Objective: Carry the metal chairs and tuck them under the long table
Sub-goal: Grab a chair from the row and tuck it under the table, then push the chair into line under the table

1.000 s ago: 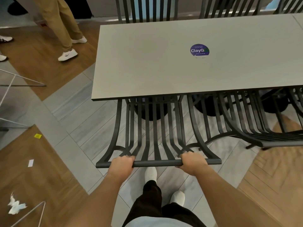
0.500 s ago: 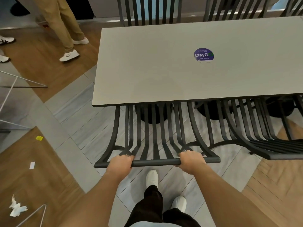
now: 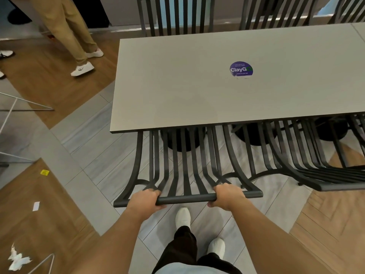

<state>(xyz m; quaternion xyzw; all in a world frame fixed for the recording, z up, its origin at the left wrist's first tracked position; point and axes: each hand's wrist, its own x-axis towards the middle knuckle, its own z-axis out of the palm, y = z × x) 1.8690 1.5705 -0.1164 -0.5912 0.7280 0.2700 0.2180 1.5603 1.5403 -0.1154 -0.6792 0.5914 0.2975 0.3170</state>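
A black metal slatted chair [image 3: 185,171] stands at the near left end of the long grey table [image 3: 187,86]. Its seat is hidden under the tabletop; the backrest slats curve toward me. My left hand [image 3: 144,200] grips the top rail of the backrest on the left. My right hand [image 3: 227,196] grips the same rail on the right. A second black metal chair [image 3: 316,175] sits beside it to the right, its seat also under the table.
More slatted chairs [image 3: 173,14] stand at the table's far side. A person in tan trousers and white shoes [image 3: 82,69] stands at the upper left. White wire frames [image 3: 11,115] lie at the left. Paper scraps [image 3: 17,260] litter the wood floor. My feet [image 3: 182,216] are below the chair.
The chair has slid a little further under the table with both hands on its top rail. My view has moved closer to the table.
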